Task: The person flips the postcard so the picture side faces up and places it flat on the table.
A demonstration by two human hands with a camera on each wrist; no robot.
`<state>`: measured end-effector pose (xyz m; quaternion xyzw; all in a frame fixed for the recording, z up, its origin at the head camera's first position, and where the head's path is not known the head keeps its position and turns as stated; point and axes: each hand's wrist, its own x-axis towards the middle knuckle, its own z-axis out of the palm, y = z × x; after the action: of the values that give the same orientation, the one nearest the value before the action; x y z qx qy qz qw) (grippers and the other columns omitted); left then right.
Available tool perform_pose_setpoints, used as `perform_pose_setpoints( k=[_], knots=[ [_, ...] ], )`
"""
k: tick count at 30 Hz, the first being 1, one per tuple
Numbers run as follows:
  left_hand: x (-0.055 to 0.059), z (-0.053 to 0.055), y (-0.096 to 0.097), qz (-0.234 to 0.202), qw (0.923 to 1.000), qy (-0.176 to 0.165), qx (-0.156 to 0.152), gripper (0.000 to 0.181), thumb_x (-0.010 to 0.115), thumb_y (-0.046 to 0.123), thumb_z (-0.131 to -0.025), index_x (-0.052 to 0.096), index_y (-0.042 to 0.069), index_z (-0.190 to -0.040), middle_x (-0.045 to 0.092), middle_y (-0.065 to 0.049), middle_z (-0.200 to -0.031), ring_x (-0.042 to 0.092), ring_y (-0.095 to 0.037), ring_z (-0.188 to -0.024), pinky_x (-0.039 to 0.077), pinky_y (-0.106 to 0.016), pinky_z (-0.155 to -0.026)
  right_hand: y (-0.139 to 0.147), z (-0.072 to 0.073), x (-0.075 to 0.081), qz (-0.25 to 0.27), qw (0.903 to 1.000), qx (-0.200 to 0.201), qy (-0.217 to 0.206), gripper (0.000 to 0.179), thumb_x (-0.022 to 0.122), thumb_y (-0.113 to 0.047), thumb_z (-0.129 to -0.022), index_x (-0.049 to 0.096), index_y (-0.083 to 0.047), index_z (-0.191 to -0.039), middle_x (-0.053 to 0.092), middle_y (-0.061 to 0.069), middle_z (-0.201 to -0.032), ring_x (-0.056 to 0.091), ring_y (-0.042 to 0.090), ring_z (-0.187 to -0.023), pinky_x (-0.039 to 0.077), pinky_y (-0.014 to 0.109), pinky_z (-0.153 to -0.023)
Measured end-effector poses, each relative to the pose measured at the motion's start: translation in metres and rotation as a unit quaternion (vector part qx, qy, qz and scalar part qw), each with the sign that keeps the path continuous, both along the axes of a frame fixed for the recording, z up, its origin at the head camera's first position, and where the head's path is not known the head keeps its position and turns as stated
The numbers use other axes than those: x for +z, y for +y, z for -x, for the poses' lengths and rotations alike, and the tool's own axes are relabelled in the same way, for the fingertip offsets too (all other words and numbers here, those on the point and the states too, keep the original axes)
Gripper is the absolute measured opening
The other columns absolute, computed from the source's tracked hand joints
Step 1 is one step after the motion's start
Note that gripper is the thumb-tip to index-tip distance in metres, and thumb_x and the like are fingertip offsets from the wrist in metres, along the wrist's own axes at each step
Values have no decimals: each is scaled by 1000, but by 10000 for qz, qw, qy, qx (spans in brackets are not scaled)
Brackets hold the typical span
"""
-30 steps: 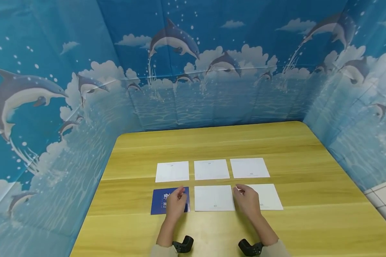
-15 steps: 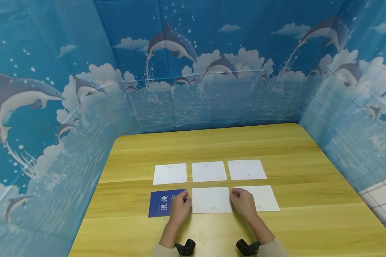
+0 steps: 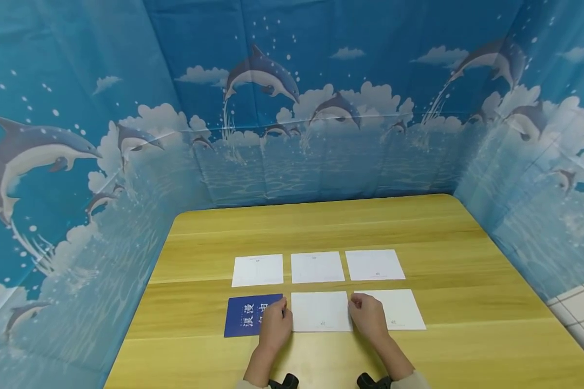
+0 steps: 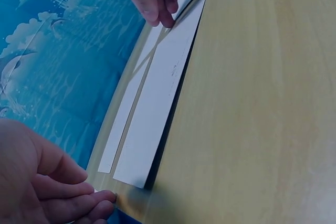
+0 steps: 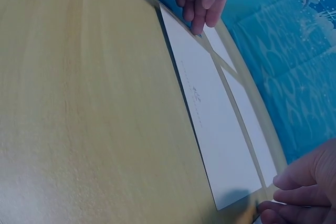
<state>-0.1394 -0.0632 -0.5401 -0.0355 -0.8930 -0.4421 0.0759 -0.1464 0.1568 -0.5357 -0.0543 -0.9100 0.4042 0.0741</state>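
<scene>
Five thin, smooth white cards (image 3: 318,267) and one deep-blue card (image 3: 238,313) with white characters lie flat in two rows of three on a yellow wood-grain tabletop (image 3: 199,356) with rounded far corners. All are straight-edged rectangles, the white ones bearing small faint marks. The deep-blue card sits at the left end of the near row, the middle white card (image 3: 318,310) is beside it, and the near right white card (image 3: 406,310) closes that row. The left hand (image 3: 276,325) covers part of the deep-blue card's right side, its fingertips near the gap before the middle white card; the right hand (image 3: 369,314) is across from it, over the left edge of the near right white card. Each grip is relaxed and holds nothing, fingers loosely bent and thumb apart; whether any fingertip touches a card I cannot tell. Behind hangs a creased blue curtain (image 3: 321,156) printed with dolphins and clouds. Compared with one second ago, the left hand has shifted right across the deep-blue card, uncovering more characters, while the right hand has hardly moved and the cards keep their arrangement
</scene>
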Motion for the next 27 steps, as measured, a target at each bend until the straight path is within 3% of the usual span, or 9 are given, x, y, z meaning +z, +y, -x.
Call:
perform_pose_setpoints(
  k=[3, 7, 15, 17, 27],
  knots=[
    [0, 1, 1, 137, 9999, 83, 19, 22, 49, -4, -83, 64, -13, -97, 62, -24, -90, 59, -30, -82, 49, -39, -67, -1, 1, 1, -51, 10000, 10, 77, 17, 62, -1, -80, 68, 9, -92, 62, 8, -73, 53, 19, -66, 45, 34, -60],
    [-1, 0, 2, 70, 9999, 82, 99, 29, 50, -4, -84, 60, -14, -109, 60, -26, -108, 55, -38, -104, 46, -47, -83, -2, 1, 1, -64, 9999, -12, 78, 16, 62, -1, -80, 69, 8, -91, 63, 7, -73, 53, 18, -66, 45, 33, -60],
    [-4, 0, 8, 2, 9997, 227, 130, 27, 50, -6, -81, 64, -11, -103, 64, -22, -98, 60, -33, -93, 50, -43, -76, -4, 0, -2, -17, 10000, -52, 80, 16, 61, -1, -81, 69, 7, -92, 65, 9, -76, 57, 20, -70, 47, 36, -63],
    [-6, 0, 9, 68, 9993, 308, 184, 29, 50, -6, -81, 63, -12, -106, 63, -23, -103, 58, -36, -100, 48, -45, -80, -5, 1, -4, -62, 9999, -50, 80, 16, 60, -2, -81, 69, 7, -91, 65, 8, -75, 56, 19, -70, 46, 35, -62],
    [-8, -2, 14, 138, 9993, 256, 216, 28, 49, -8, -83, 63, -12, -106, 64, -22, -102, 58, -36, -99, 48, -44, -81, -10, -2, -5, -2, 9997, -116, 194, 16, 60, 0, -81, 68, 9, -92, 65, 9, -74, 57, 20, -67, 46, 34, -59]
  ],
)
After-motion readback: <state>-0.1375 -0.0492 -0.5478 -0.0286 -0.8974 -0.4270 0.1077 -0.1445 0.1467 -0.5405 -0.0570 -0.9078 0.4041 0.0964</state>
